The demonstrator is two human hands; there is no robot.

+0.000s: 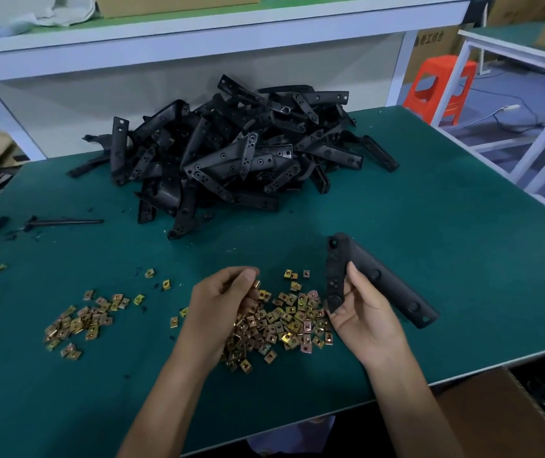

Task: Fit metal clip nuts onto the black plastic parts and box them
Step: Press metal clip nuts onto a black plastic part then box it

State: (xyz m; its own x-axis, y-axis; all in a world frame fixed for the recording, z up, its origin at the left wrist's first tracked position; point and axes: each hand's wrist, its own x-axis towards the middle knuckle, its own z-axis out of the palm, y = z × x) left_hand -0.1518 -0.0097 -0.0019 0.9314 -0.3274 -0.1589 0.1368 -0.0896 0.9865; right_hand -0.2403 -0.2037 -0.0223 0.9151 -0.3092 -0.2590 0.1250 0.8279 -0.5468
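My right hand [362, 312] grips a long black plastic part [377, 276] by its near end, thumb on top, holding it just above the green table. My left hand [221, 302] hovers over the big heap of brass-coloured clip nuts [284, 322] and pinches one clip nut [256, 285] between thumb and fingertips. A large pile of black plastic parts [231, 153] lies at the back of the table. A smaller cluster of clip nuts [79, 322] lies to the left.
A black rod-like tool [62, 222] and plastic scraps lie at the left edge. A cardboard box [502, 414] stands below the table's near right corner. A white shelf frame [198, 38] runs behind the pile; an orange stool [436, 84] stands far right.
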